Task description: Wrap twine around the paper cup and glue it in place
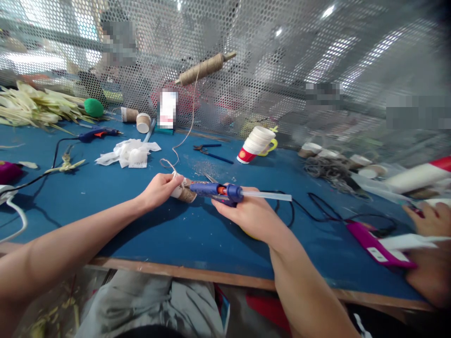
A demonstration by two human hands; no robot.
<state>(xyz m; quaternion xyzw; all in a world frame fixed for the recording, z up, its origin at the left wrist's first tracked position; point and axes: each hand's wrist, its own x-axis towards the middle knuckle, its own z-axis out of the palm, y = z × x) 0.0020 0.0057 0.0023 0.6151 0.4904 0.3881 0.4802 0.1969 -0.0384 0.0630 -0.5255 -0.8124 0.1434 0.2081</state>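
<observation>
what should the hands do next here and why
Probably squeeze a little glue onto the partly wrapped cup: the right hand holds the glue gun with its nozzle at the cup, while the left hand steadies it and twine runs down to that hand.

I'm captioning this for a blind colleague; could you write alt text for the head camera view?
A person's right hand points a blue glue gun at a small white-and-brown cup held in the left hand, over a blue table. Beyond are pliers, stacked paper cups and a twine spool against a perforated screen.
</observation>
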